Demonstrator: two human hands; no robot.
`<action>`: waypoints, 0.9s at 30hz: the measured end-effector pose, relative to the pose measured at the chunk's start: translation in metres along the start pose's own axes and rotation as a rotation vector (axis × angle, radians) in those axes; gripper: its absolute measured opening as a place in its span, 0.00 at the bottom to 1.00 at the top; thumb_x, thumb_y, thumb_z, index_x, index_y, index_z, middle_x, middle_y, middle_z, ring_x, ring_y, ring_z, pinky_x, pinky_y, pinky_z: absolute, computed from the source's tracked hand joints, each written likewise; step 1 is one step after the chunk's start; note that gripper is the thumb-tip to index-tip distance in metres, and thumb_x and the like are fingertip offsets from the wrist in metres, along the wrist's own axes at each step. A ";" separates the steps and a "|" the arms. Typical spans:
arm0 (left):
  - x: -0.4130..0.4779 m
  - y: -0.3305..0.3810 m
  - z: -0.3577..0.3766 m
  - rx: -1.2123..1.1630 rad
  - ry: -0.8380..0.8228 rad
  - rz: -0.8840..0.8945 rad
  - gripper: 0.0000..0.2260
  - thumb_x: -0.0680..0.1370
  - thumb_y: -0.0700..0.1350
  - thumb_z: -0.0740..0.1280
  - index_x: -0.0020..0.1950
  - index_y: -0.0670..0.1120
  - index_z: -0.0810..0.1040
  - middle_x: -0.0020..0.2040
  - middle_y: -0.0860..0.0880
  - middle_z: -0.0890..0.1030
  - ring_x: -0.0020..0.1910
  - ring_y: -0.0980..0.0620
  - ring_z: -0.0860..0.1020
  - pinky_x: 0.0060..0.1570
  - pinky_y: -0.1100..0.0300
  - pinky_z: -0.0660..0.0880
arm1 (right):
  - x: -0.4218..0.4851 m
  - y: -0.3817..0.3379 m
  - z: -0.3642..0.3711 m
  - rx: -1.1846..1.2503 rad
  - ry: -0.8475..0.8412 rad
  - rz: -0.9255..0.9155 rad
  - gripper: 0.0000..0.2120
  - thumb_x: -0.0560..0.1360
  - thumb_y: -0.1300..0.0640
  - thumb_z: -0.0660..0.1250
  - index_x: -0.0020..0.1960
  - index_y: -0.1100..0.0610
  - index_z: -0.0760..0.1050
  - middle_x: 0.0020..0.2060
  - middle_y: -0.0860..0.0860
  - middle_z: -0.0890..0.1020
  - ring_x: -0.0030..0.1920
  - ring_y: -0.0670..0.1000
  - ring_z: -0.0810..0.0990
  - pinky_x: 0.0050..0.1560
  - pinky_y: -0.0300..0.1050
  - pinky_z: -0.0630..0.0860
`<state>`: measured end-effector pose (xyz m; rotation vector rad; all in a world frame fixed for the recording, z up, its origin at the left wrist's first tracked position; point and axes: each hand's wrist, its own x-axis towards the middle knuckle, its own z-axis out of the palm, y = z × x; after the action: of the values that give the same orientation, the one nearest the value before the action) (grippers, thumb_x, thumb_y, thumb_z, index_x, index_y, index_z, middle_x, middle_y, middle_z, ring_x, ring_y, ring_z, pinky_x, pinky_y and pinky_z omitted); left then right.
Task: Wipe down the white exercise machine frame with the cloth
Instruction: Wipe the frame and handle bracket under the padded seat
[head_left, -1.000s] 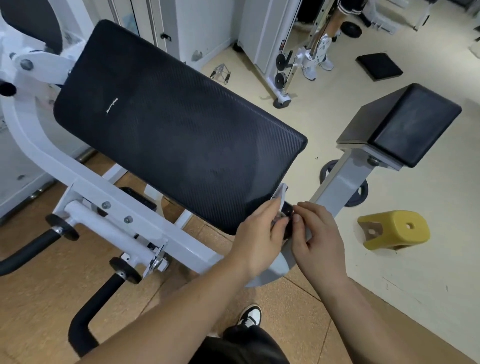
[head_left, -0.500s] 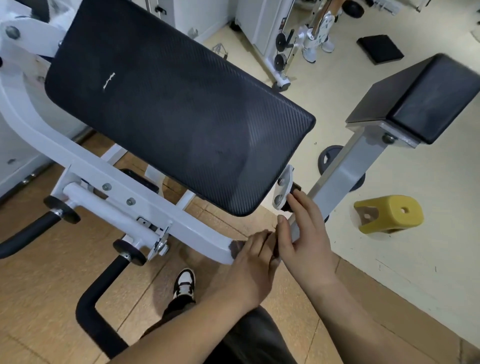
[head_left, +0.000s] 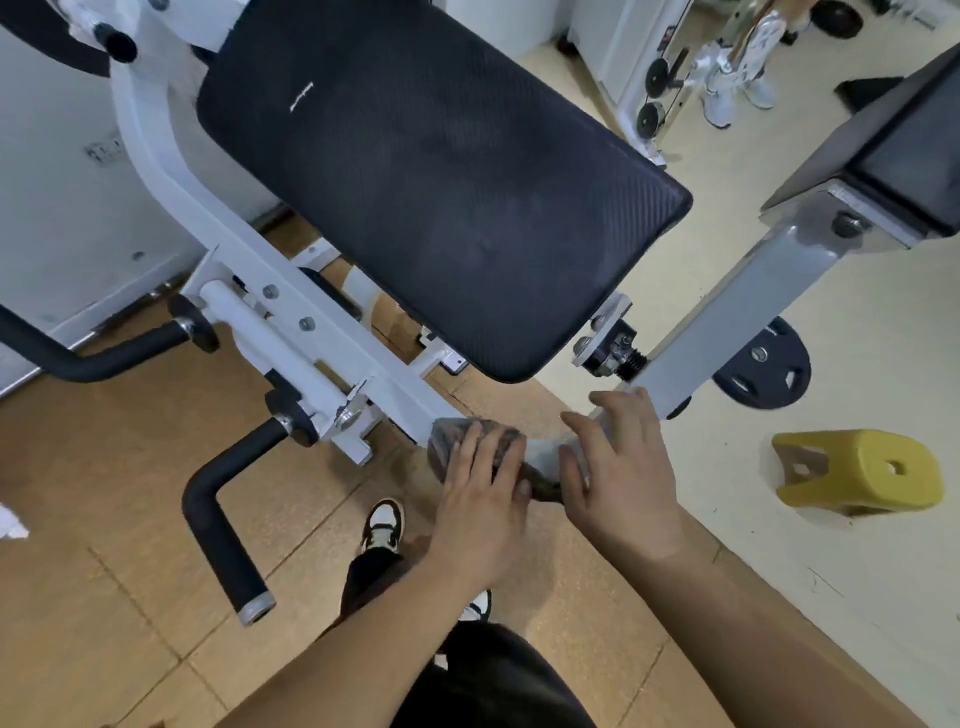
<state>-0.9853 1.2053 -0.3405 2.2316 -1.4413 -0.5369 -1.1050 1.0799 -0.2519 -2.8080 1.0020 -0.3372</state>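
My left hand (head_left: 483, 499) flat on the limp dark grey cloth (head_left: 452, 441), best palmed bunched, over the rigid white metal frame (head_left: 288, 312); right hand (head_left: 623, 483) spread, maybe pinning its tail.

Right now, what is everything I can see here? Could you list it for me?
frame: one, white, left to centre, beneath the big pad
cloth: one, dark grey, on the frame's near end
big pad: one, black, centre
small pad: one, black, upper right
post: one, grey, under the small pad
handles: two, black, lower left
weight plate: one, black, right of the post
stool: one, yellow, tipped over, right
left hand: pressing the cloth
right hand: fingers spread, beside the cloth
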 end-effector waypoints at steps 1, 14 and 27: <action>0.002 -0.012 -0.003 0.028 -0.010 0.074 0.24 0.84 0.51 0.55 0.81 0.50 0.61 0.79 0.48 0.62 0.82 0.46 0.53 0.79 0.42 0.54 | -0.005 0.000 0.005 -0.008 -0.017 -0.073 0.15 0.78 0.58 0.70 0.63 0.61 0.80 0.64 0.62 0.74 0.67 0.67 0.72 0.70 0.66 0.70; 0.020 0.012 -0.019 -0.129 0.019 -0.024 0.14 0.84 0.49 0.52 0.63 0.51 0.73 0.58 0.53 0.78 0.63 0.51 0.73 0.75 0.49 0.61 | -0.002 0.008 0.038 -0.100 -0.075 -0.221 0.08 0.72 0.60 0.73 0.51 0.57 0.82 0.43 0.51 0.80 0.48 0.58 0.77 0.76 0.58 0.65; 0.012 0.011 -0.016 -0.097 0.018 -0.100 0.18 0.83 0.57 0.54 0.69 0.55 0.74 0.68 0.56 0.73 0.77 0.51 0.62 0.80 0.39 0.46 | -0.003 0.000 0.029 0.021 -0.015 -0.148 0.21 0.76 0.60 0.57 0.65 0.61 0.80 0.54 0.55 0.85 0.52 0.58 0.82 0.75 0.57 0.68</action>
<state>-0.9806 1.1924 -0.3227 2.2346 -1.2718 -0.6047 -1.1001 1.0833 -0.2809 -2.8684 0.7850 -0.3405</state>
